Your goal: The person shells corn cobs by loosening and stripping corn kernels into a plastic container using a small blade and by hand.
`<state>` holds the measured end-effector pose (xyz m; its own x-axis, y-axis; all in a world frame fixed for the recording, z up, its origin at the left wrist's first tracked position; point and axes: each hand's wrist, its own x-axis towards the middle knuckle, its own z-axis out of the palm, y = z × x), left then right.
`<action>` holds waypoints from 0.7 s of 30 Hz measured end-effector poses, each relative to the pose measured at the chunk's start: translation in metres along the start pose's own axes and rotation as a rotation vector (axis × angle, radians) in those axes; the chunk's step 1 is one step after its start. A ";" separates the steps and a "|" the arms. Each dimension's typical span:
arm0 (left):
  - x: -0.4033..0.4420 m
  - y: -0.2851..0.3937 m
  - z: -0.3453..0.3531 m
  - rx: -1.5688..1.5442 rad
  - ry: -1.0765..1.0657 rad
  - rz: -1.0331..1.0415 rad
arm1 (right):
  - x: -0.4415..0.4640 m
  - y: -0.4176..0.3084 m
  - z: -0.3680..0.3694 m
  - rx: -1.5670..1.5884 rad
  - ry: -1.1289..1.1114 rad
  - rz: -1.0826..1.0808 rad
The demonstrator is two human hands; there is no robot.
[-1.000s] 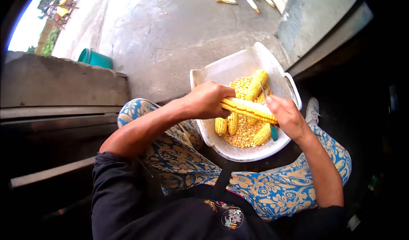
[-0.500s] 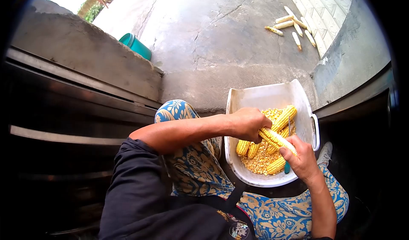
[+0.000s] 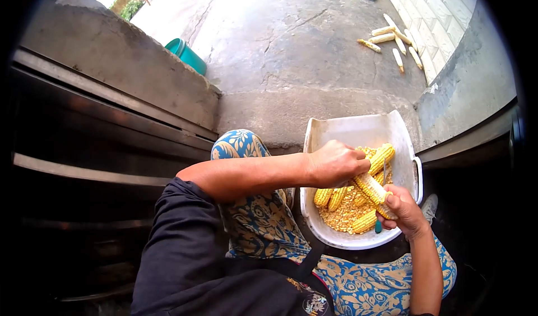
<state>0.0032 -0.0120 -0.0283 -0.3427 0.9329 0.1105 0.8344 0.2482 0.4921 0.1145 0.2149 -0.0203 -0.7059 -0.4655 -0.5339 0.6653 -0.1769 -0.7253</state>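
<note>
My right hand [image 3: 404, 210] is closed around the lower end of a corn cob [image 3: 372, 189], which has a pale stripped strip along its upper side and yellow kernels beside it. At the cob's far end, my left hand [image 3: 338, 163] is closed, its curled fingertips partly hidden. Both hands are over a white plastic tub [image 3: 346, 126] holding loose corn kernels [image 3: 341, 219] and several yellow ears of corn [image 3: 382, 158]. A teal handle [image 3: 378, 227] shows below my right hand, and a thin metal shaft [image 3: 385, 173] appears above the cob.
Several stripped cobs [image 3: 399, 40] lie on the concrete floor by the tiled wall. A green bucket [image 3: 188, 56] stands beside the low wall at left. My patterned knee [image 3: 240, 145] is left of the tub, my shoe [image 3: 430, 207] at its right.
The cob has turned in my hands, so its pale strip now faces up near my left hand. My right hand's grip has shifted around the lower end. The view has moved slightly.
</note>
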 end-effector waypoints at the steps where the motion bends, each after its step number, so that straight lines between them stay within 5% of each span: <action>1: 0.002 0.001 -0.004 0.039 0.077 0.049 | -0.003 -0.006 0.005 0.094 -0.005 0.017; 6: 0.004 -0.004 -0.007 0.143 0.176 0.101 | 0.000 0.001 0.009 0.210 0.042 -0.060; 12: -0.001 -0.007 -0.001 0.118 0.087 0.016 | 0.004 0.003 0.007 0.002 0.149 -0.016; 14: -0.003 -0.008 0.002 0.108 0.077 0.019 | 0.004 -0.002 0.014 -0.375 0.240 -0.094; 21: -0.001 -0.004 0.001 0.093 -0.092 -0.061 | 0.014 0.027 0.004 -0.888 0.306 -0.335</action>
<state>0.0008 -0.0141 -0.0312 -0.3562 0.9344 0.0013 0.8511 0.3239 0.4132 0.1233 0.2000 -0.0461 -0.9393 -0.2445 -0.2407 0.0855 0.5126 -0.8544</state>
